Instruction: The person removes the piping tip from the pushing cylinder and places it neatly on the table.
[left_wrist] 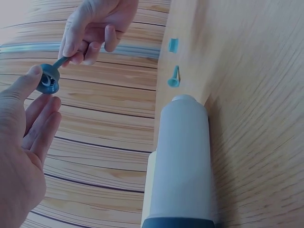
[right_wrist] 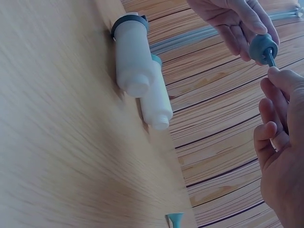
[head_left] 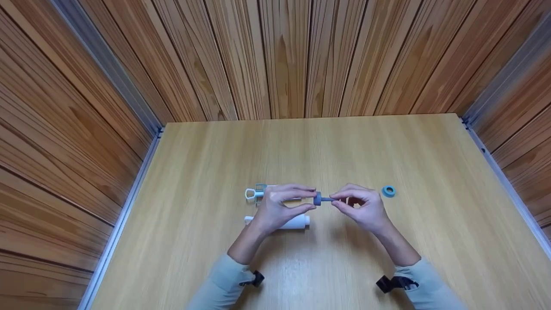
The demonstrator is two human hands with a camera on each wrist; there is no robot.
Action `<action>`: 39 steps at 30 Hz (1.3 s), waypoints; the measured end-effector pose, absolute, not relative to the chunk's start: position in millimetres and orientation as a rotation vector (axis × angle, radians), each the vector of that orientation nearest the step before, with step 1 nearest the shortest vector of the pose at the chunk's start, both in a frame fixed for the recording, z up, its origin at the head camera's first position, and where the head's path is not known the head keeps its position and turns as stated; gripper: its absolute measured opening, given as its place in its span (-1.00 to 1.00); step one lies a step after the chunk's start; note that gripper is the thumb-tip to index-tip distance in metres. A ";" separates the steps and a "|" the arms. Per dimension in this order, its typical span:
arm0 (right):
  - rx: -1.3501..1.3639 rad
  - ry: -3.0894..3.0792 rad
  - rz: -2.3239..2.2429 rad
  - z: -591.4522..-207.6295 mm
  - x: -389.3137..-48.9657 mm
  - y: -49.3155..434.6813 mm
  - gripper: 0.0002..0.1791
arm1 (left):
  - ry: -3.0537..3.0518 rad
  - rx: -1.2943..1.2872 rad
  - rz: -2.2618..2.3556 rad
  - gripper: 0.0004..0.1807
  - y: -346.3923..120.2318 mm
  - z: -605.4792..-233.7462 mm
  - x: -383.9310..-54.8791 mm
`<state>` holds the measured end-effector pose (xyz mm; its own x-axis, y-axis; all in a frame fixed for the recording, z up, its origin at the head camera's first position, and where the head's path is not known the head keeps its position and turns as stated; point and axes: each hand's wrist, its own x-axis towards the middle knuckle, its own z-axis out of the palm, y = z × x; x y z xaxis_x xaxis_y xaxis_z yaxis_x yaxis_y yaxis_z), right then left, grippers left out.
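Note:
Over the table, both hands meet on a small blue cap [head_left: 317, 198] with a thin stem [head_left: 328, 199] sticking out of it to the right. My left hand [head_left: 282, 207] pinches the cap between thumb and fingertips. The stem's end is pinched by my right hand [head_left: 366, 207]. In the left wrist view the hollow open end of the cap [left_wrist: 48, 80] shows. Beneath my left hand lies a white syringe-like barrel [head_left: 297, 222] with a narrow tip. A second barrel [right_wrist: 156, 97] lies beyond it, partly hidden by that hand in the head view.
To the right on the table lies a blue ring [head_left: 388, 191]. A small teal funnel-shaped piece [left_wrist: 174, 80] is near it, hidden in the head view. The far barrel's white loop handle [head_left: 250, 194] points left. Wood-panelled walls [head_left: 284, 60] border the table.

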<state>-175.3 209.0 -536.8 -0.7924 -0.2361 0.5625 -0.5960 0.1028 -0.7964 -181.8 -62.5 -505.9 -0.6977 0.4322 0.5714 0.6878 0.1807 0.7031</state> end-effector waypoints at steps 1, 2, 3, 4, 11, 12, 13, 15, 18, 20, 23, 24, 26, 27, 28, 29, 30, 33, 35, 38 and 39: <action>0.828 -2.082 1.742 -536.2 -175.7 209.0 -0.66 | -2.214 -1.081 -1.524 -0.71 -62.2 -506.2 -181.9; 0.833 -2.077 1.742 -535.8 -176.0 209.0 -0.65 | -2.214 -1.083 -1.522 -0.71 -61.9 -506.3 -181.9; 0.836 -2.075 1.740 -535.6 -176.1 209.1 -0.65 | -2.219 -1.083 -1.520 -0.70 -61.7 -506.3 -181.6; 0.837 -2.076 1.737 -535.4 -176.0 209.1 -0.65 | -2.226 -1.082 -1.518 -0.70 -61.5 -506.4 -181.3; 0.812 -2.112 1.723 -535.3 -174.6 207.1 -0.67 | -2.260 -1.080 -1.523 -0.69 -58.5 -506.5 -180.2; 0.814 -2.115 1.725 -535.2 -174.7 206.6 -0.68 | -2.262 -1.077 -1.526 -0.69 -58.1 -506.6 -180.1; 0.815 -2.117 1.726 -535.1 -174.8 206.1 -0.68 | -2.262 -1.075 -1.531 -0.69 -57.8 -506.7 -180.0; 0.820 -2.115 1.729 -534.7 -175.0 205.3 -0.68 | -2.261 -1.072 -1.538 -0.70 -57.2 -507.2 -180.0; 0.825 -2.109 1.726 -534.4 -175.1 204.2 -0.67 | -2.260 -1.072 -1.549 -0.70 -56.4 -507.6 -179.7; 0.823 -2.107 1.724 -534.1 -174.9 203.5 -0.67 | -2.260 -1.071 -1.556 -0.70 -55.9 -507.5 -179.4; 0.824 -2.111 1.724 -533.5 -174.4 202.2 -0.67 | -2.264 -1.070 -1.558 -0.70 -55.2 -507.4 -179.1; 0.824 -2.113 1.725 -533.2 -174.3 201.8 -0.67 | -2.264 -1.068 -1.560 -0.70 -55.0 -507.3 -179.0; 0.825 -2.116 1.728 -532.9 -174.2 200.9 -0.67 | -2.264 -1.067 -1.559 -0.70 -54.7 -507.7 -179.2; 0.824 -2.117 1.729 -532.7 -174.3 200.6 -0.68 | -2.263 -1.067 -1.558 -0.70 -54.5 -507.9 -179.4; 0.819 -2.120 1.733 -532.4 -174.4 200.2 -0.68 | -2.261 -1.066 -1.562 -0.70 -54.4 -508.2 -179.6; 0.812 -2.125 1.735 -532.2 -174.3 199.8 -0.68 | -2.258 -1.064 -1.566 -0.70 -54.3 -508.4 -179.8; 0.805 -2.129 1.737 -532.0 -174.3 199.4 -0.68 | -2.256 -1.064 -1.569 -0.70 -54.2 -508.9 -180.1; 0.799 -2.130 1.742 -531.7 -174.3 198.6 -0.68 | -2.254 -1.060 -1.577 -0.70 -53.9 -509.7 -180.9; 0.796 -2.126 1.742 -531.6 -173.8 198.0 -0.68 | -2.258 -1.054 -1.580 -0.70 -53.8 -509.8 -181.0; 0.799 -2.112 1.738 -531.0 -173.0 196.9 -0.69 | -2.267 -1.042 -1.585 -0.69 -53.7 -509.1 -180.8; 0.803 -2.106 1.739 -531.0 -172.7 196.4 -0.69 | -2.269 -1.040 -1.587 -0.69 -53.7 -508.9 -180.8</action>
<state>-172.7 196.4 -531.0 -0.8014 -0.2308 0.5518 -0.5855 0.1141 -0.8026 -180.8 -53.7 -508.9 -0.7379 0.4365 0.5148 0.6333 0.1840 0.7517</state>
